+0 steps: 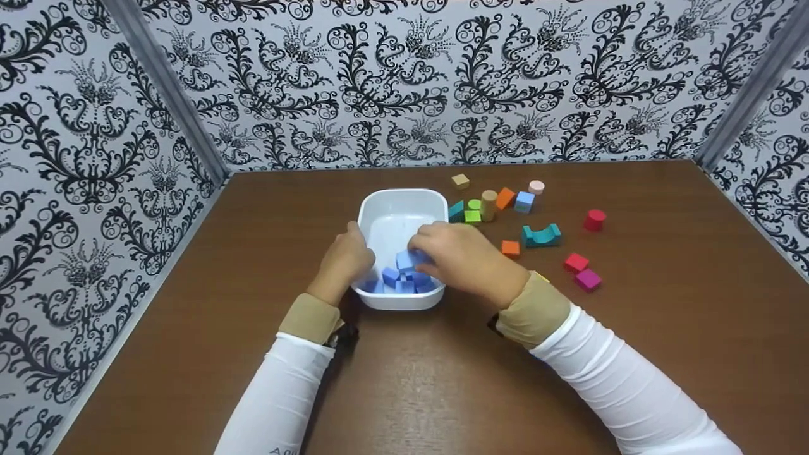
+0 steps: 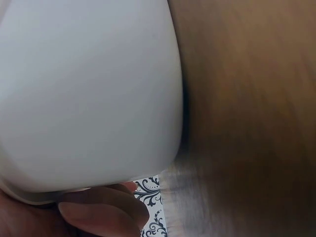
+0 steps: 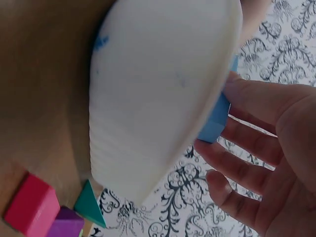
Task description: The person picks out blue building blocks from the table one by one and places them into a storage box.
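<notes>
A white plastic tub stands on the brown table, with several blue blocks lying at its near end. My left hand grips the tub's left rim; in the left wrist view its fingers curl at the rim beside the tub's wall. Over the tub's right side, my right hand holds a light blue block just above the other blocks. The right wrist view shows this block between thumb and fingers, partly hidden behind the tub's rim.
Right of the tub lie loose blocks: a teal arch, a red cylinder, a magenta block, an orange block, a wooden cylinder and a light blue cube. Patterned panels border the table.
</notes>
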### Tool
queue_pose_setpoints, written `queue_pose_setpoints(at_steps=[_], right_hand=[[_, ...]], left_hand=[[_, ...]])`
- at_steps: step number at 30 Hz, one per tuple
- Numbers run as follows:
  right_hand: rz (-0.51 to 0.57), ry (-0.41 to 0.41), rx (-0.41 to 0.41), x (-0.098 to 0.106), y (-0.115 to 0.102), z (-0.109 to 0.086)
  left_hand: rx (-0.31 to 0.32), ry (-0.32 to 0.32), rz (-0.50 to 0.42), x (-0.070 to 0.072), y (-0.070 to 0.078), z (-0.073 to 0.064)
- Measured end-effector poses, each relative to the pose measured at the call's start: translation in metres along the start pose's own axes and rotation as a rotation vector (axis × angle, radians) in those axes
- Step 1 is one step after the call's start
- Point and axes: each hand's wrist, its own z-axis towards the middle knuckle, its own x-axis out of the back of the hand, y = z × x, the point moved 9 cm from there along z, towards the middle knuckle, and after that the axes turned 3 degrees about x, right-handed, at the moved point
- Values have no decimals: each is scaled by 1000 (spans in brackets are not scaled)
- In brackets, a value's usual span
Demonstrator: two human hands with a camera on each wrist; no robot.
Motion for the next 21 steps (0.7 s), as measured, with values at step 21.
queue_pose_setpoints(at_steps=[21], right_hand=[[1, -6, 24, -11, -11, 0]], left_hand=[[-14, 0, -7, 0, 0, 1]])
